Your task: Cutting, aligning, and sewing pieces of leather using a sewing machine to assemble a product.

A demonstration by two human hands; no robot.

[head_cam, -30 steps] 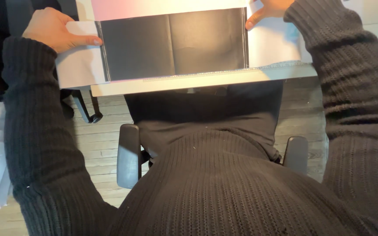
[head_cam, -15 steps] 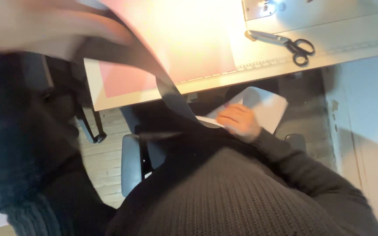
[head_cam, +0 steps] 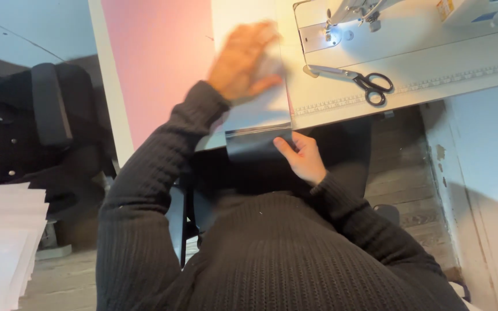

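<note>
My left hand point(head_cam: 240, 60) is blurred, with its fingers spread over a pale sheet point(head_cam: 260, 106) that lies on the table point(head_cam: 410, 66) beside a large pink sheet point(head_cam: 157, 63). A dark piece of material point(head_cam: 252, 144) hangs over the table's near edge, just under the pale sheet. My right hand point(head_cam: 304, 158) pinches the right end of this dark piece, with the thumb on top. My black knitted sleeves and body fill the lower part of the view.
Black-handled scissors point(head_cam: 355, 80) lie on the table to the right, near a printed ruler strip point(head_cam: 410, 89). A white sewing machine point(head_cam: 347, 17) stands at the top. A black chair with dark clothing point(head_cam: 36, 126) is on the left, and a stack of white sheets point(head_cam: 1, 242) at the lower left.
Both hands earlier held a dark piece spread at the table's edge. It swung through the air. Now my left hand is over the pale sheet and my right grips the dark piece at the edge.
</note>
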